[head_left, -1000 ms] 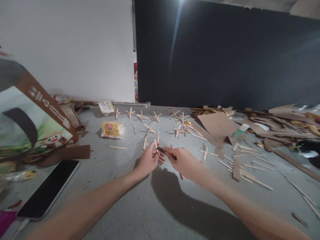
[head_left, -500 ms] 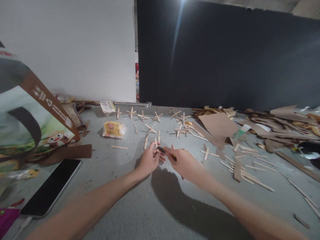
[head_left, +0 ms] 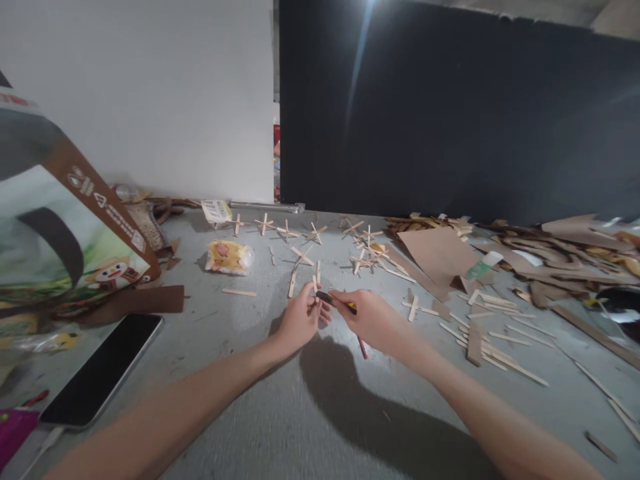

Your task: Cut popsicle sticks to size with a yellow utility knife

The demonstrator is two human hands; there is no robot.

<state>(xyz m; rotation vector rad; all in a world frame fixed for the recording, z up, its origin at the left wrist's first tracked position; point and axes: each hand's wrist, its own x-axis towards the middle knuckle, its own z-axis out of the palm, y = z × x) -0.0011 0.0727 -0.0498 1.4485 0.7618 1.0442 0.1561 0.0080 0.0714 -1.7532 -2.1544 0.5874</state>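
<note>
My left hand is closed around a short wooden stick, which points up from between thumb and fingers. My right hand grips a black and yellow cutter knife, its dark front end against the stick at my left fingertips. The blade itself is too small to make out. Below my right hand a red pencil-like rod lies on the grey table, partly hidden. Just beyond my left hand are loose wooden sticks and a crossed pair of sticks.
Several stick crosses stretch along the back. A yellow-wrapped packet and a phone on a cable lie left, near a large printed bag. Loose sticks and brown cardboard scraps cover the right side.
My right hand and the knife have shifted very slightly to the right. More of the red rod shows below it. My left hand keeps its hold on the stick.
</note>
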